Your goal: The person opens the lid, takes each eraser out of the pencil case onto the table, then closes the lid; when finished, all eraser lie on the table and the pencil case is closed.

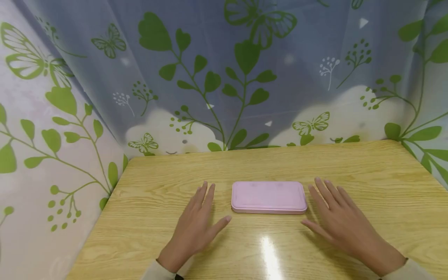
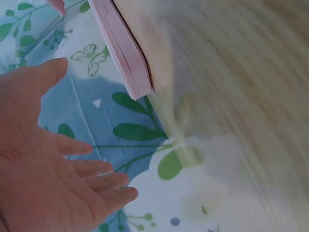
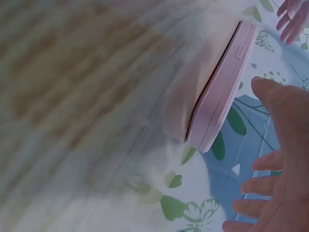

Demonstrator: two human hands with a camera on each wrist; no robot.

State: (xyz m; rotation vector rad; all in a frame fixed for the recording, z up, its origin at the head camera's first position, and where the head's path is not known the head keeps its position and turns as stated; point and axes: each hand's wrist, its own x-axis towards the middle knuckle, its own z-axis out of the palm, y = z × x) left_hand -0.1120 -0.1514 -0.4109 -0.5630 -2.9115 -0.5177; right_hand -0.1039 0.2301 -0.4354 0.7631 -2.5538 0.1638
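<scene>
A flat pink case [image 1: 268, 197] with rounded corners lies closed on the wooden table, its long side facing me. To its left my left hand [image 1: 193, 225] is held with fingers straight and thumb spread toward the case, a gap between them. On the other side my right hand [image 1: 344, 223] mirrors it, fingertips near the case's right end. Neither hand holds anything. The left wrist view shows the case's side edge [image 2: 123, 48] beyond the spread thumb. In the right wrist view the same pink case [image 3: 222, 89] shows a seam and a small catch along its side.
The light wooden table [image 1: 168, 175] reaches back to a blue and white curtain [image 1: 210, 77] printed with green leaves and butterflies. Similar patterned cloth [image 1: 42, 136] hangs along the left side, and more at the right. A bright reflection lies on the tabletop in front of the case.
</scene>
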